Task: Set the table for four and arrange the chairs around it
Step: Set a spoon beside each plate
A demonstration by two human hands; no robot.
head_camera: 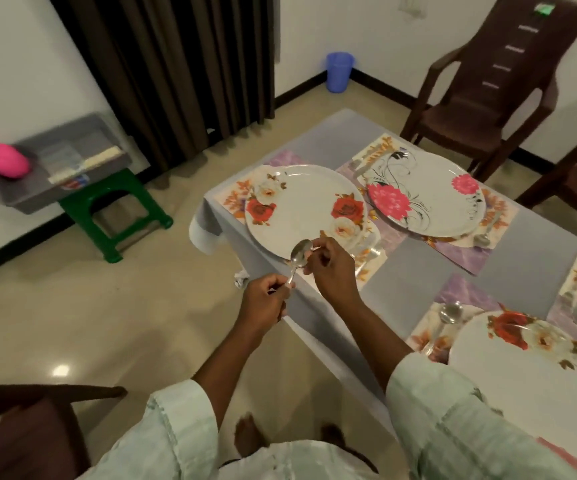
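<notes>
1. A brown chair (27, 424) shows at the near left corner, on the floor beside the person's pale sleeves.
2. The left hand (263, 299) grips the handle of a spoon (299, 256), fingers curled round it.
3. The right hand (330, 266) pinches the same spoon near its bowl, holding it in the air just over the table's (509, 268) near edge.
4. Right of the arms a rose plate (522, 344) lies on a mat with a second spoon (448, 315) beside it.
5. Just beyond the held spoon a second rose plate (304, 211) sits on its mat.
6. Next to it lies a pink-flower plate (425, 195), a third spoon (483, 239) at its near right.
7. Left, on the floor, a green stool (114, 216) carries a grey box (62, 161) and a pink object (4, 160).
8. Farthest stand a dark curtain (176, 64), a blue bin (339, 71) and another brown chair (488, 84) at the table's far corner.
</notes>
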